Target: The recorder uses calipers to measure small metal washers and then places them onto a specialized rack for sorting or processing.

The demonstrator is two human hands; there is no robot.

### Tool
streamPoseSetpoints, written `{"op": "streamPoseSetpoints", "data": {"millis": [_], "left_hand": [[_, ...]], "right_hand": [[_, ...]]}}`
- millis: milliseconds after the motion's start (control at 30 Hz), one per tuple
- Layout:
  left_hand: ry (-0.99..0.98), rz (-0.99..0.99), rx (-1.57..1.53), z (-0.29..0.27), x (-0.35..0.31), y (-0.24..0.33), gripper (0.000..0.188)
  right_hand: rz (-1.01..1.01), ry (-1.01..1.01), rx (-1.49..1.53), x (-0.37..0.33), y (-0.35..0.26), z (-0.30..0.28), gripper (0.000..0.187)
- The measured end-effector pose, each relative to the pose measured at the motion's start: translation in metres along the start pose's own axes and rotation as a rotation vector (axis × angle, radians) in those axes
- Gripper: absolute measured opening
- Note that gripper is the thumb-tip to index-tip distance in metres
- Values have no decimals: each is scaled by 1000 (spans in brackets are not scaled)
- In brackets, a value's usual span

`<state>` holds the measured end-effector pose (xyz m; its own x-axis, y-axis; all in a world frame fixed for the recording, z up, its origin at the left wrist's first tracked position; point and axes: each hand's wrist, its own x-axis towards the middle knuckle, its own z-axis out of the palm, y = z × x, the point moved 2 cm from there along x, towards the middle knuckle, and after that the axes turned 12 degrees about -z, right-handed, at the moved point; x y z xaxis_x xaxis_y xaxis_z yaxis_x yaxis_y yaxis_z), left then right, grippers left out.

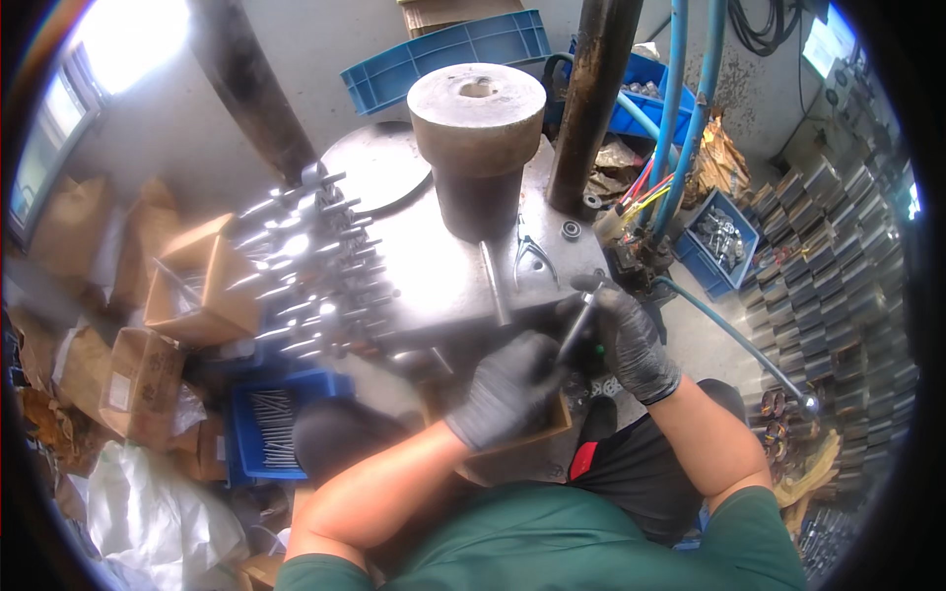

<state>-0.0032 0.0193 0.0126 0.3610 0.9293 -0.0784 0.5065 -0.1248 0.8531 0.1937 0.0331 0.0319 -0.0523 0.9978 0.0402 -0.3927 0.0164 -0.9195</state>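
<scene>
Both my hands wear grey work gloves and meet just in front of the metal work table (434, 271). A short, shiny metal shaft (579, 330) stands tilted between them. My right hand (636, 340) is closed round its upper part, fingertips near its top end. At its lower end my left hand (505, 389) is closed, its fingertips partly hidden. Just beyond the hands, a thin metal rod (495, 284) lies on the table beside pliers (532, 258) with spread handles. A small ring-shaped part (571, 230) sits to their right.
A thick steel press ram (478, 148) stands over the table between columns. Many shafted metal parts (320, 261) crowd the table's left side. A blue bin of rods (273, 428) and cardboard boxes (202, 281) stand left. Blue hoses (690, 128) and stacked metal parts (828, 266) are right.
</scene>
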Motion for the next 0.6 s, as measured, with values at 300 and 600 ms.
{"op": "streamPoseSetpoints", "data": {"millis": [300, 600], "left_hand": [[292, 138, 32, -9, 18, -10, 25], [658, 38, 95, -49, 60, -48, 30]], "right_hand": [[-339, 23, -156, 9, -36, 7, 34], [-175, 130, -414, 72, -6, -47, 27]]}}
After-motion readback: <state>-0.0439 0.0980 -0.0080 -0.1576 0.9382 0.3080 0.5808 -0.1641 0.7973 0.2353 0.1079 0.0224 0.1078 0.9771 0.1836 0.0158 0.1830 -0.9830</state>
